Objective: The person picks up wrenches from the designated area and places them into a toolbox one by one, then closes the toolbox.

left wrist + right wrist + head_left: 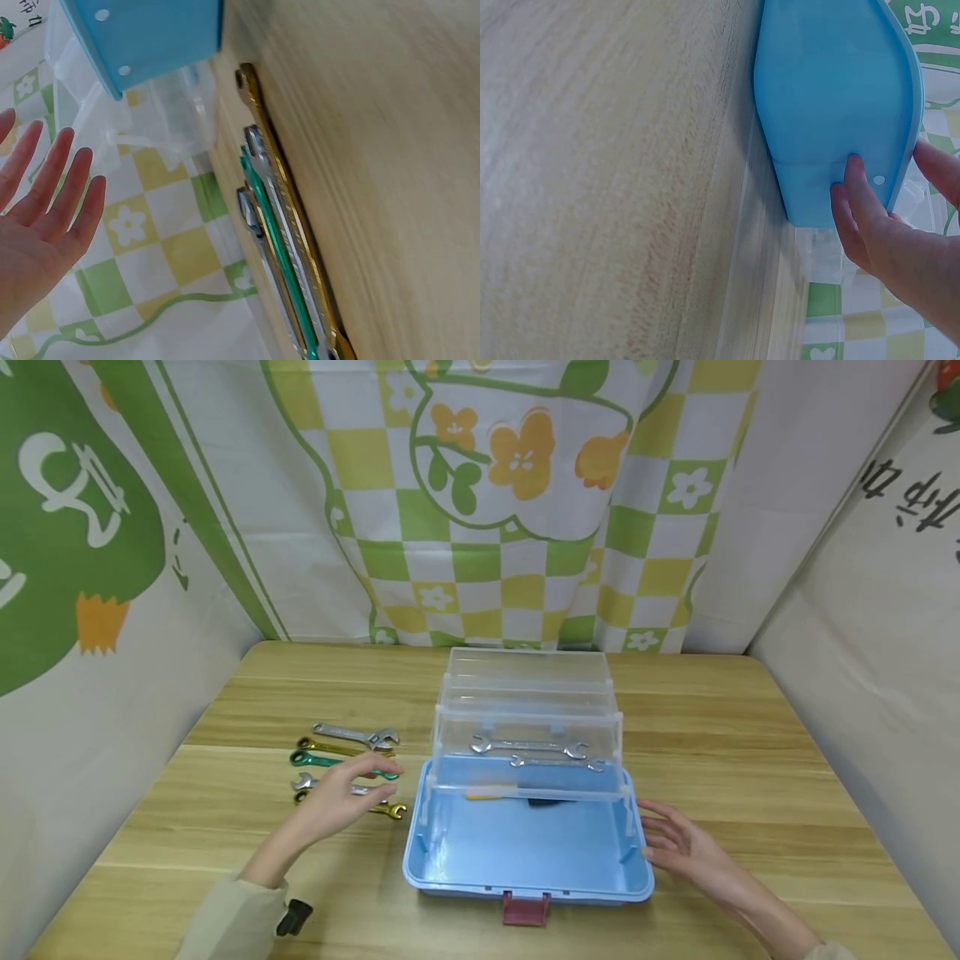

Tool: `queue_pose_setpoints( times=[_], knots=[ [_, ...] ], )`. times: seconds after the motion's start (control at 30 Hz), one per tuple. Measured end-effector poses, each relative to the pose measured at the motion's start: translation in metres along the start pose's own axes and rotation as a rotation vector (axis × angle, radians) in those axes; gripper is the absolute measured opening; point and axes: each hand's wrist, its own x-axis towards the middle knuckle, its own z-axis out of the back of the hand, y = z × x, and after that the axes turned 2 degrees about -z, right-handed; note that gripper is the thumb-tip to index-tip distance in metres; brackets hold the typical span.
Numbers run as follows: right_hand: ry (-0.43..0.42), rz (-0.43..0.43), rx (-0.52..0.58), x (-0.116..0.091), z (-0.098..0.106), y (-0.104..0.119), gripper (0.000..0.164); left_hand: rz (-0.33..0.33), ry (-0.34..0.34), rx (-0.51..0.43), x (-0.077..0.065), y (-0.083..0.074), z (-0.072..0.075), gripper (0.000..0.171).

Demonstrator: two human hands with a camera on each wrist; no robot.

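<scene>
A blue toolbox (525,852) stands with its clear lid and trays folded up and back. My right hand (693,852) is at its right side; in the right wrist view the fingertips (855,166) rest against the blue wall, with the thumb at the rim. My left hand (341,797) hovers over the row of wrenches left of the box, fingers spread and holding nothing. That row has an adjustable wrench (348,732) at the back, a green ratchet wrench (318,760), a silver wrench (304,782) and gold wrenches (392,811), partly hidden by the hand.
Two silver double open-end wrenches (531,747) lie in a clear tray (525,714). Behind the tray's front show a yellow item (487,792) and a black item (543,802). A dark red latch (526,910) hangs at the box front. Printed curtains (517,527) enclose the wooden table (720,718).
</scene>
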Motion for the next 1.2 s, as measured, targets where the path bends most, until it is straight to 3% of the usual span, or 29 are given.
queue_pose_setpoints(
  times=[0.1, 0.37, 0.6, 0.9, 1.2],
  knots=[
    [0.005, 0.003, 0.002, 0.000, 0.000, 0.000, 0.065, 0.023, 0.008, 0.018, -0.004, 0.005, 0.001, 0.022],
    [0.005, 0.006, -0.007, 0.001, 0.001, -0.001, 0.064, -0.010, 0.018, 0.058, -0.012, 0.024, 0.003, 0.020],
    [0.002, 0.000, -0.004, 0.001, 0.001, -0.001, 0.064, 0.035, 0.054, 0.078, -0.017, 0.036, 0.006, 0.022],
    [-0.003, -0.011, -0.004, 0.001, 0.001, 0.000, 0.065, 0.084, 0.114, 0.117, -0.018, 0.050, 0.009, 0.022],
    [-0.004, 0.003, -0.004, 0.000, 0.000, 0.001, 0.066, 0.073, 0.148, 0.215, -0.014, 0.062, 0.006, 0.018]
  ],
)
